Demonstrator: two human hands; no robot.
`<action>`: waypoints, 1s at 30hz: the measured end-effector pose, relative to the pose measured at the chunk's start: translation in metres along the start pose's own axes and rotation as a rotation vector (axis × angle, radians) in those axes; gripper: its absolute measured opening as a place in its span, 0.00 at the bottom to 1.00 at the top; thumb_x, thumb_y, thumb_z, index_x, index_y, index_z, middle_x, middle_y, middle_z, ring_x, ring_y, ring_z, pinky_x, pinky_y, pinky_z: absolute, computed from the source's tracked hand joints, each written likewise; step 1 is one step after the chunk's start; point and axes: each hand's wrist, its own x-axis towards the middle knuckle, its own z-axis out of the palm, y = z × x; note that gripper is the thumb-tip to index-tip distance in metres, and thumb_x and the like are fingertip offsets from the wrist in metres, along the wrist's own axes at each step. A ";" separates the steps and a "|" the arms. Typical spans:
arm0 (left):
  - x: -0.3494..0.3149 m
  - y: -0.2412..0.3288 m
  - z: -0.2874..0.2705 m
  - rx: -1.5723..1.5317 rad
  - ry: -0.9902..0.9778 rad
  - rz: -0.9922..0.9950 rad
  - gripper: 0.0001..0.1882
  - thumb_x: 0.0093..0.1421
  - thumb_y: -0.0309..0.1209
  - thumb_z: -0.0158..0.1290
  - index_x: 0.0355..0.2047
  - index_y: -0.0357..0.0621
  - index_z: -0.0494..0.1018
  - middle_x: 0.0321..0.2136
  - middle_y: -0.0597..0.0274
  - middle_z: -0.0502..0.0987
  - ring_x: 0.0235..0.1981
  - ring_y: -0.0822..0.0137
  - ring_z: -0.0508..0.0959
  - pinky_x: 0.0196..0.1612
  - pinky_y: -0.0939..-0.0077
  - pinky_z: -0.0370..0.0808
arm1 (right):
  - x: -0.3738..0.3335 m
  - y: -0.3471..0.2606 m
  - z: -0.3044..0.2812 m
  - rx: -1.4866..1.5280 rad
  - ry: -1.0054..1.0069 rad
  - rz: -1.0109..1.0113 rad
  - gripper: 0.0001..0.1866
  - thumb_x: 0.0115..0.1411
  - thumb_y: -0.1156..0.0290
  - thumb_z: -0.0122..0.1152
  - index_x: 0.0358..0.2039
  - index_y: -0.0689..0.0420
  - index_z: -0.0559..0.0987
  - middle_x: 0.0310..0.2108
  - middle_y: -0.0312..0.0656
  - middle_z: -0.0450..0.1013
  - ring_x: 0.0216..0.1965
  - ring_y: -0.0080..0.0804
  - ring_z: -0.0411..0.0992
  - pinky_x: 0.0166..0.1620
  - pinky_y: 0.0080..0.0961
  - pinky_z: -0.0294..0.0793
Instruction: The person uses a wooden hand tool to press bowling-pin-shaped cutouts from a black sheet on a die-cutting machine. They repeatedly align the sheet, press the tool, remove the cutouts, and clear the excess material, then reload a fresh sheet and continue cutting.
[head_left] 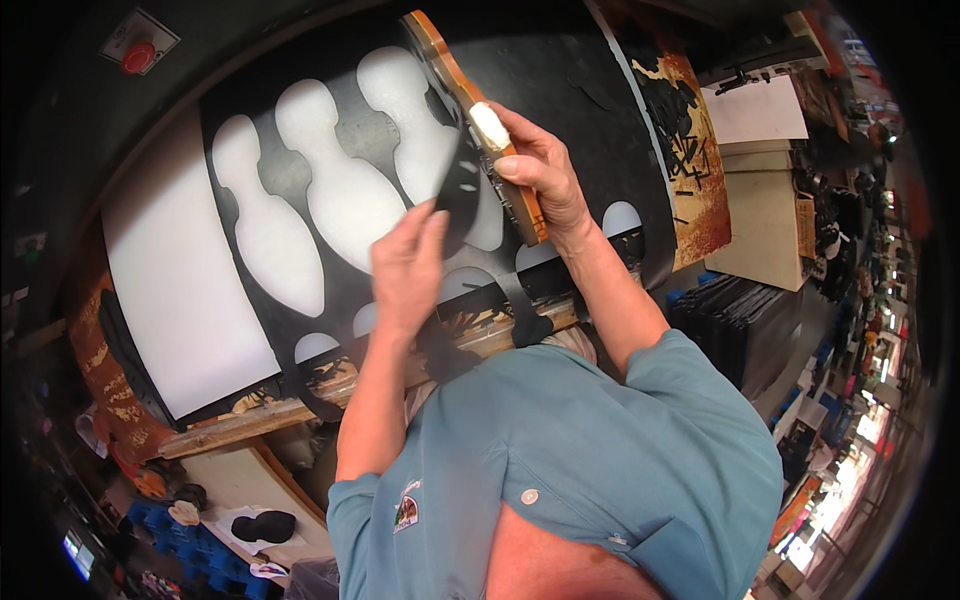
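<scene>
My right hand [547,178] grips a cutting die [455,70], a long curved frame with an orange-brown edge and a pale patch under my fingers. It is held on edge, tilted, above the work surface. My left hand [408,262], blurred by motion, pinches a dark cut piece [461,200] just left of the die; whether the piece still touches the die cannot be made out. Beneath both hands lies a black sheet [355,135] with several sole-shaped openings, through which a white board [180,270] shows. The die and left hand partly cover the rightmost large opening.
A wooden rail [245,428] runs along the near table edge, with black strips hanging over it. Black scraps [685,135] lie on a rusty plate at right. Beyond stand a beige cabinet [752,215] and a stack of black sheets [745,325]. A red button [138,57] is at upper left.
</scene>
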 end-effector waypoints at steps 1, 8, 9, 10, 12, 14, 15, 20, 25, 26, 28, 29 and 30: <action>-0.002 -0.003 -0.008 -0.044 0.106 -0.011 0.17 0.74 0.28 0.59 0.58 0.30 0.79 0.33 0.70 0.83 0.35 0.79 0.76 0.40 0.81 0.75 | 0.000 0.001 -0.001 0.039 0.005 -0.003 0.45 0.55 0.63 0.69 0.71 0.72 0.68 0.61 0.48 0.75 0.60 0.34 0.73 0.66 0.30 0.69; -0.052 -0.007 -0.123 -0.211 0.296 -0.256 0.16 0.75 0.30 0.56 0.56 0.30 0.79 0.44 0.60 0.84 0.43 0.72 0.83 0.49 0.76 0.81 | -0.006 0.001 -0.013 -0.018 0.000 0.008 0.47 0.54 0.60 0.69 0.72 0.69 0.68 0.61 0.49 0.76 0.59 0.32 0.76 0.66 0.27 0.72; -0.056 -0.006 -0.132 -0.176 0.282 -0.347 0.17 0.75 0.31 0.57 0.57 0.32 0.78 0.44 0.59 0.85 0.43 0.71 0.85 0.47 0.73 0.85 | -0.009 -0.001 -0.014 -0.030 0.002 0.001 0.48 0.54 0.60 0.70 0.73 0.69 0.68 0.62 0.50 0.75 0.60 0.33 0.76 0.67 0.28 0.72; -0.058 -0.006 -0.137 -0.147 0.238 -0.277 0.18 0.74 0.30 0.57 0.59 0.32 0.77 0.45 0.58 0.85 0.43 0.70 0.85 0.47 0.75 0.83 | -0.013 -0.003 -0.015 -0.018 -0.003 0.006 0.48 0.54 0.61 0.71 0.72 0.71 0.67 0.64 0.52 0.74 0.62 0.35 0.75 0.68 0.30 0.70; -0.055 -0.002 -0.140 -0.080 0.225 -0.275 0.21 0.73 0.30 0.58 0.62 0.31 0.76 0.47 0.57 0.85 0.44 0.70 0.85 0.48 0.78 0.81 | -0.021 -0.008 -0.018 -0.144 0.044 -0.021 0.50 0.50 0.62 0.73 0.70 0.75 0.68 0.62 0.53 0.74 0.63 0.38 0.72 0.67 0.32 0.69; -0.038 0.001 -0.135 -0.149 0.284 -0.223 0.24 0.72 0.29 0.58 0.64 0.30 0.74 0.47 0.58 0.85 0.44 0.71 0.84 0.49 0.79 0.79 | -0.030 -0.011 -0.020 -0.278 0.063 -0.069 0.50 0.47 0.62 0.76 0.68 0.75 0.71 0.67 0.56 0.69 0.67 0.44 0.70 0.70 0.37 0.67; -0.027 0.003 -0.132 -0.201 0.281 -0.146 0.25 0.72 0.29 0.59 0.66 0.30 0.73 0.47 0.58 0.85 0.44 0.71 0.84 0.49 0.80 0.78 | -0.034 -0.011 -0.022 -0.469 0.075 -0.118 0.49 0.47 0.62 0.77 0.68 0.73 0.72 0.68 0.58 0.68 0.68 0.46 0.69 0.70 0.38 0.67; 0.006 0.018 -0.124 -0.202 0.178 -0.281 0.25 0.72 0.28 0.61 0.64 0.27 0.73 0.47 0.56 0.85 0.43 0.72 0.82 0.48 0.75 0.80 | -0.043 0.002 -0.020 -1.338 0.140 -0.363 0.43 0.43 0.61 0.75 0.62 0.64 0.80 0.67 0.66 0.63 0.60 0.62 0.68 0.65 0.47 0.72; -0.003 0.013 -0.135 -0.173 0.163 -0.231 0.18 0.72 0.27 0.60 0.58 0.31 0.78 0.43 0.60 0.85 0.40 0.73 0.82 0.47 0.76 0.79 | -0.042 0.012 -0.018 -1.448 0.132 -0.430 0.42 0.43 0.61 0.74 0.61 0.65 0.80 0.66 0.69 0.62 0.59 0.67 0.68 0.62 0.52 0.72; -0.007 0.008 -0.148 -0.158 0.215 -0.206 0.17 0.72 0.27 0.61 0.57 0.31 0.79 0.43 0.60 0.85 0.40 0.73 0.82 0.47 0.76 0.79 | -0.042 0.012 -0.018 -1.460 0.119 -0.431 0.42 0.43 0.61 0.74 0.61 0.65 0.80 0.66 0.69 0.62 0.59 0.67 0.67 0.63 0.53 0.72; -0.015 -0.005 -0.188 -0.032 0.336 -0.142 0.16 0.72 0.28 0.61 0.56 0.32 0.80 0.42 0.62 0.85 0.39 0.74 0.81 0.46 0.76 0.79 | -0.043 0.012 -0.019 -1.477 0.128 -0.448 0.43 0.43 0.60 0.74 0.61 0.64 0.80 0.66 0.70 0.62 0.60 0.68 0.67 0.63 0.53 0.72; -0.019 -0.013 -0.218 0.037 0.352 -0.033 0.16 0.72 0.29 0.62 0.56 0.33 0.81 0.42 0.63 0.85 0.39 0.74 0.81 0.46 0.77 0.79 | -0.043 0.012 -0.020 -1.462 0.124 -0.444 0.43 0.43 0.60 0.74 0.62 0.64 0.79 0.67 0.70 0.62 0.61 0.68 0.67 0.63 0.53 0.72; -0.023 -0.023 -0.253 0.131 0.476 -0.051 0.17 0.72 0.30 0.62 0.56 0.33 0.81 0.42 0.63 0.85 0.39 0.74 0.81 0.46 0.77 0.79 | -0.043 0.012 -0.020 -1.455 0.124 -0.437 0.43 0.43 0.59 0.73 0.62 0.64 0.79 0.67 0.70 0.62 0.61 0.68 0.67 0.63 0.54 0.72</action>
